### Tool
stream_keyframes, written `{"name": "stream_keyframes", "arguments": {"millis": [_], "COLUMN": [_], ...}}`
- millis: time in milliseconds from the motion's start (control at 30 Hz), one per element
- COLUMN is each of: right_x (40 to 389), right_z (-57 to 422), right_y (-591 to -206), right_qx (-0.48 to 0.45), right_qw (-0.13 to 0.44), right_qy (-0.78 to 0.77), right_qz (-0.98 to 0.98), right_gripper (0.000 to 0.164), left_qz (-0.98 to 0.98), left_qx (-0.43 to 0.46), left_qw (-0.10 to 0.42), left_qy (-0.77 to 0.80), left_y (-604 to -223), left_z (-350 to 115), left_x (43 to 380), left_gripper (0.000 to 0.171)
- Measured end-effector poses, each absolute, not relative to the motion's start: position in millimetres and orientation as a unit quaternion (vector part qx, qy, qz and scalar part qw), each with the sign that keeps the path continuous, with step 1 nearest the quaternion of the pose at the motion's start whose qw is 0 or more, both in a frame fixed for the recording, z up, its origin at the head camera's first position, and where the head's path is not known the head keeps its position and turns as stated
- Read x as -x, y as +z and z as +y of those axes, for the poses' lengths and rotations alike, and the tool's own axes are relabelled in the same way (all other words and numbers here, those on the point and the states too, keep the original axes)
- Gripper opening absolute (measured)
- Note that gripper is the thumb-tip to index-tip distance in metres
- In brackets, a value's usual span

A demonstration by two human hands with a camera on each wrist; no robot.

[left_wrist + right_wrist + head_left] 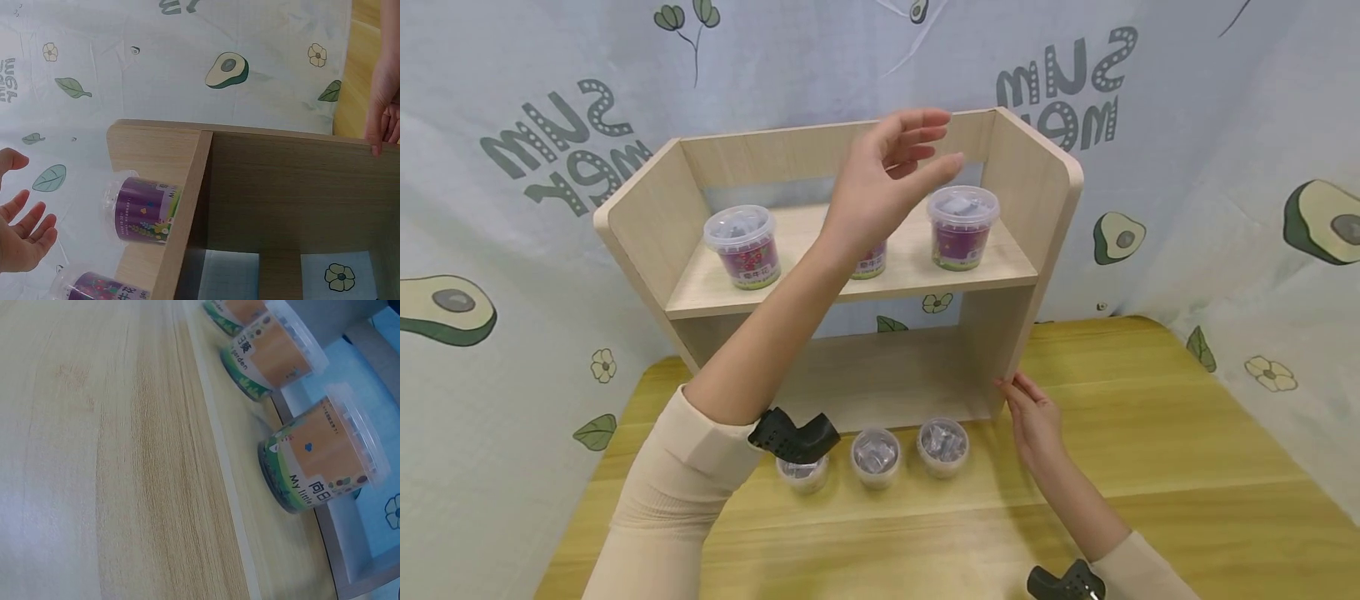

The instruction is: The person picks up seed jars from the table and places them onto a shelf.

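Note:
My left hand (880, 179) is raised over the upper board of a small wooden shelf (850, 133), its fingers loosely bent and nothing between them. Just below and to its right stands a clear-lidded tub (962, 237) with a purple label. A second purple tub (748, 258) is at the left of the board, and a middle one (871, 262) is mostly hidden behind my left wrist. Low on the right, my right hand (1037, 417) pinches the front edge of the shelf's side panel, a digit showing over that edge in the left wrist view.
Three tubs (875, 458) line up on the wooden table (1150, 467) before the shelf; the right wrist view shows their orange labels (325, 450). The left one is partly covered by the black wrist strap (793, 435). A printed cloth (865, 58) hangs behind.

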State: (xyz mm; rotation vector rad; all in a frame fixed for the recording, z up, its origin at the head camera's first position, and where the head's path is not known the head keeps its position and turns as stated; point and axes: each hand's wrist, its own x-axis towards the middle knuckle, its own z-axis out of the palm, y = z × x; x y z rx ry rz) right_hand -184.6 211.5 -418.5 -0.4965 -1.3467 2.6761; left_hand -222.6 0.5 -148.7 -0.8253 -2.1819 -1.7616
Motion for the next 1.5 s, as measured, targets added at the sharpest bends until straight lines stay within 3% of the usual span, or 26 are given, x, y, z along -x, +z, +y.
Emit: {"name": "stream_keyframes", "arguments": {"millis": [200,467,700,1500], "right_x": [185,185,183,185], "right_z": [211,214,214,212], "right_y": [-420,-421,-422,-420], "right_qx": [0.170,0.155,0.165,0.165], "right_qw": [0.052,0.063,0.047,0.051], "right_qy": [0.880,0.886,0.877,0.876], "right_qz": [-0.441,-0.433,-0.448,-0.450], "right_gripper": [0.031,0.032,0.020,0.030], "left_qz": [-0.700,-0.690,-0.700,-0.750], "left_qx": [0.316,0.307,0.302,0.292], "left_qw": [0.111,0.054,0.035,0.040], "left_qy": [-0.631,-0.653,-0.646,-0.591], "left_y": [-176,-200,-214,-272], "left_z": [-11,-22,-24,-43], "left_x": [208,195,189,173], "left_gripper": [0.039,0.039,0.040,0.049]}}
